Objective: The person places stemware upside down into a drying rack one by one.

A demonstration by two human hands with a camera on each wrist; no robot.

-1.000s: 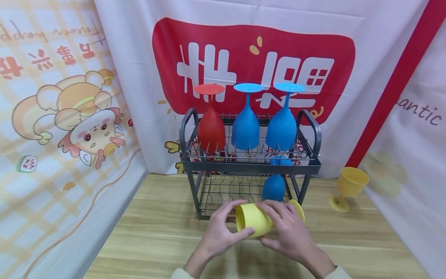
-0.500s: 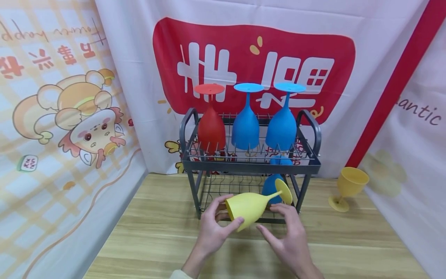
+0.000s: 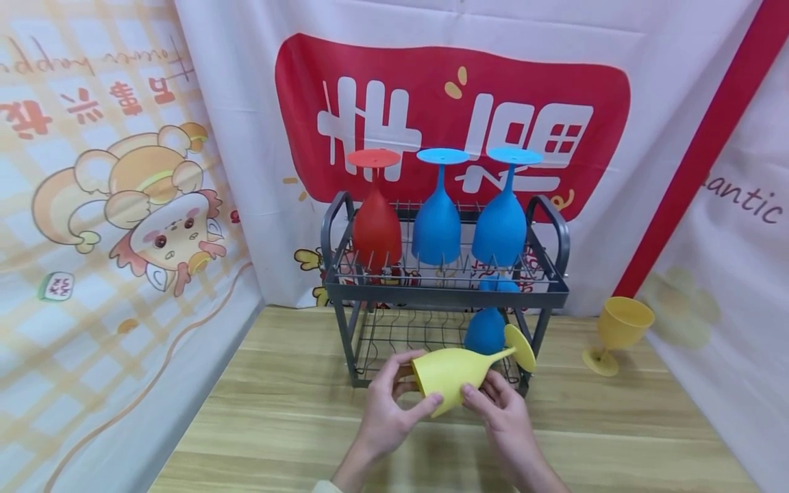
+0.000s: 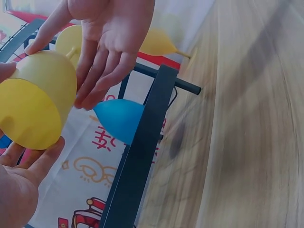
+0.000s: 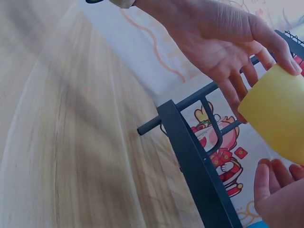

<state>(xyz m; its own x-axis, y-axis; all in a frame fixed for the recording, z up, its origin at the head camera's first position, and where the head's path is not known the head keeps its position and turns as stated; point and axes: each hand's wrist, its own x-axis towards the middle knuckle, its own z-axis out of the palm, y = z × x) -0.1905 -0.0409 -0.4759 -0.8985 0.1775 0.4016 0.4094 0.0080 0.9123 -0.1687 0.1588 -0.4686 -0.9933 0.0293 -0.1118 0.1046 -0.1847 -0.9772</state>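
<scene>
A yellow plastic goblet (image 3: pixel 450 376) lies tilted in the air before the rack, its mouth to the left and its foot up at the right. My left hand (image 3: pixel 385 411) grips the bowl near the rim, thumb in front and fingers behind. At the stem end of the bowl, my right hand (image 3: pixel 508 418) has its thumb on the near side and its fingers behind. From the left wrist view, the goblet's open mouth (image 4: pixel 28 114) faces the camera. The right wrist view shows the bowl (image 5: pixel 278 111) between both hands.
A dark two-tier rack (image 3: pixel 444 294) stands behind the hands. On its top tier, a red goblet (image 3: pixel 377 236) and two blue goblets (image 3: pixel 436 236) stand upside down. Another blue goblet (image 3: pixel 485 330) hangs in the lower tier. A second yellow goblet (image 3: pixel 625 325) stands upright at right.
My right hand left the goblet's stem end, came away below it, and now touches the bowl again. The foot swung up, then dipped slightly rightward. My left hand kept its hold.
</scene>
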